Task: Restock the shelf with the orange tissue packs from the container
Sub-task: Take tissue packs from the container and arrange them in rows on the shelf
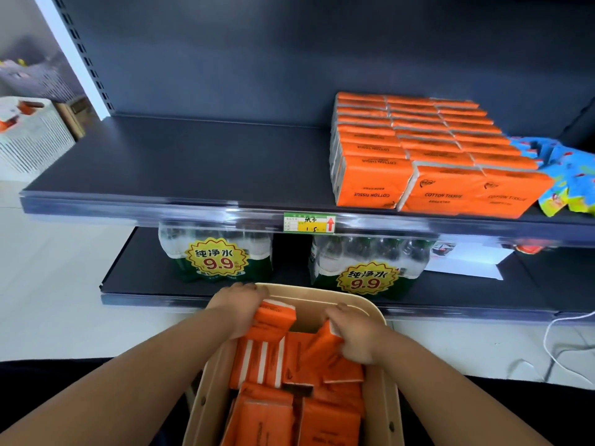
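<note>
Container (391, 400) near end off bottom edge; blue packets (570, 175) partly beyond right edge

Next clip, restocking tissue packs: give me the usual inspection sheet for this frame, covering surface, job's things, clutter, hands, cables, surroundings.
Surface: upper shelf, dark and flat; price tag on its front edge.
Job's things: orange tissue packs stacked in rows on the shelf's right; loose packs lie in the beige container below.
Clutter: blue patterned packets beside the stack, far right.
Hands: left hand grips a pack at the container's far left; right hand grips a second pack at its right.
Cables: white cable on the floor, right.
Surroundings: bottled water packs on the lower shelf; white slatted basket far left.
</note>
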{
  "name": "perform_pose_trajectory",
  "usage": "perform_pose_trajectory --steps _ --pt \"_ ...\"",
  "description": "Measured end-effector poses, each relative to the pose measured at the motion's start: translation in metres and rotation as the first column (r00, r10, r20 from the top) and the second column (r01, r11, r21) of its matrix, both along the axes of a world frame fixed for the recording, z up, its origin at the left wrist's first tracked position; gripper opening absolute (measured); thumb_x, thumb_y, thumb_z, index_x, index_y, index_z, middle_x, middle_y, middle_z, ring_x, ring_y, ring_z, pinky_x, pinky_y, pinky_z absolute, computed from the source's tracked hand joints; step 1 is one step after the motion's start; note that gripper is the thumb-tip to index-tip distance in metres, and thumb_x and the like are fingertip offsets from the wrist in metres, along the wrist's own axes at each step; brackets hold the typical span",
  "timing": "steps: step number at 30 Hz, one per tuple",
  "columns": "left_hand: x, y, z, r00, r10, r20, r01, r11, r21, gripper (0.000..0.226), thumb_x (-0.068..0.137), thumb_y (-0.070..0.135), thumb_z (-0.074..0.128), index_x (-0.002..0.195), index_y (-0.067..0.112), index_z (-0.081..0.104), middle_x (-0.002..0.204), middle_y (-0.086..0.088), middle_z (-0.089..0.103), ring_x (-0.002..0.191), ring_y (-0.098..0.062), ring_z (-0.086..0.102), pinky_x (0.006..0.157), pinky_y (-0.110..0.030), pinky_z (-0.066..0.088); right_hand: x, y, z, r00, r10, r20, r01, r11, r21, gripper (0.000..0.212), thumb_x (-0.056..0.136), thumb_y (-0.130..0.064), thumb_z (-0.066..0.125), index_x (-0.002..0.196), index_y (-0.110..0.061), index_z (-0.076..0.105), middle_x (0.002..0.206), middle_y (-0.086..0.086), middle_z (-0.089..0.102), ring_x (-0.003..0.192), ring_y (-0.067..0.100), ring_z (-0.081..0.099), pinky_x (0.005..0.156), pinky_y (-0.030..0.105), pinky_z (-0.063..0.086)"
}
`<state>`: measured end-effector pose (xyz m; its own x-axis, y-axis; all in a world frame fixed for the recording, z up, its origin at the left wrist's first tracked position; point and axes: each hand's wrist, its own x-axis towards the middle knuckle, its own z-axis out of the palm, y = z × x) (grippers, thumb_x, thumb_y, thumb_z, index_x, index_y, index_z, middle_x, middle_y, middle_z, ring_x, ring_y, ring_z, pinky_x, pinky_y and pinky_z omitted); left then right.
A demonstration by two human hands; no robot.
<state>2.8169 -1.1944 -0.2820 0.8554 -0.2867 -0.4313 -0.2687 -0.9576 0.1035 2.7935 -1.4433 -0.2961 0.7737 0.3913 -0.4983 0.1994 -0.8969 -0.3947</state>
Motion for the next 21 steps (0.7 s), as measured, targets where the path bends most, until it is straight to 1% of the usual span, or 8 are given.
perform_pose_trajectory --steps 3,5,7,9,12,13,16,21 --pt "0.000 0.004 0.015 1.000 0.000 0.019 0.000 1.000 -0.016 0.044 0.087 0.040 0.060 0.128 0.031 0.045 0.118 0.002 0.056 0.112 -0.020 0.051 0.095 -0.037 0.045 0.001 0.006 0.023 0.998 0.052 0.035 -0.050 0.998 -0.035 0.033 0.079 -0.014 0.060 0.105 -0.026 0.043 0.101 -0.003 0.053 0.094 0.021 0.053 0.077 0.032 0.044" --pt "0.001 0.007 0.028 0.999 -0.028 0.043 0.029 0.999 -0.019 0.036 0.087 0.031 0.058 0.122 0.028 0.047 0.114 0.000 0.057 0.107 -0.020 0.053 0.090 -0.036 0.047 0.001 0.012 0.040 0.988 0.120 0.098 -0.114 0.991 -0.066 0.029 0.076 -0.013 0.057 0.096 -0.029 0.043 0.094 -0.006 0.053 0.094 0.022 0.052 0.077 0.033 0.042" --pt "0.001 0.011 0.044 0.997 -0.052 0.061 0.054 0.998 -0.022 0.033 0.087 0.025 0.055 0.119 0.026 0.049 0.112 -0.001 0.057 0.104 -0.021 0.053 0.088 -0.036 0.047 -0.001 0.018 0.059 0.975 0.175 0.137 -0.161 0.981 -0.107 0.030 0.076 -0.009 0.054 0.099 -0.027 0.044 0.095 -0.002 0.054 0.097 0.022 0.046 0.081 0.036 0.038" --pt "0.003 0.015 0.060 0.994 -0.066 0.092 0.068 0.997 -0.026 0.036 0.086 0.024 0.055 0.121 0.026 0.049 0.112 0.000 0.057 0.105 -0.021 0.053 0.088 -0.037 0.047 -0.001 0.024 0.076 0.969 0.201 0.144 -0.189 0.978 -0.093 0.036 0.079 -0.005 0.051 0.107 -0.026 0.045 0.101 0.000 0.054 0.100 0.021 0.042 0.082 0.037 0.038" --pt "0.004 0.023 0.083 0.991 -0.054 0.124 0.063 0.996 -0.066 0.043 0.084 0.024 0.058 0.125 0.027 0.047 0.112 0.002 0.058 0.103 -0.019 0.055 0.086 -0.036 0.048 0.000 0.028 0.097 0.944 0.257 0.207 -0.251 0.966 -0.059 0.050 0.082 -0.009 0.056 0.127 -0.030 0.048 0.115 0.000 0.051 0.109 0.022 0.045 0.093 0.038 0.042" --pt "0.005 0.026 0.090 0.990 -0.034 0.135 0.047 0.994 -0.094 0.043 0.084 0.023 0.059 0.124 0.028 0.047 0.111 0.002 0.059 0.103 -0.019 0.056 0.084 -0.035 0.048 0.001 0.029 0.103 0.940 0.259 0.220 -0.256 0.966 -0.044 0.051 0.083 -0.011 0.058 0.129 -0.031 0.049 0.115 0.000 0.048 0.109 0.021 0.047 0.094 0.038 0.043" --pt "0.006 0.035 0.115 0.983 0.059 0.173 -0.025 0.980 -0.195 0.039 0.084 0.023 0.064 0.120 0.028 0.049 0.111 0.005 0.060 0.099 -0.016 0.056 0.082 -0.032 0.046 0.003 0.034 0.125 0.937 0.250 0.246 -0.257 0.966 -0.006 0.048 0.083 -0.008 0.058 0.125 -0.029 0.053 0.112 -0.002 0.042 0.102 0.020 0.051 0.090 0.039 0.046" --pt "0.016 0.056 0.150 0.962 0.207 0.179 -0.118 0.903 -0.412 0.037 0.079 0.018 0.075 0.109 0.026 0.054 0.098 0.004 0.061 0.090 -0.016 0.058 0.072 -0.026 0.039 0.011 0.039 0.161 0.933 0.192 0.305 -0.238 0.963 0.123 0.047 0.082 -0.009 0.060 0.123 -0.030 0.051 0.114 -0.007 0.040 0.104 0.017 0.051 0.095 0.039 0.044"
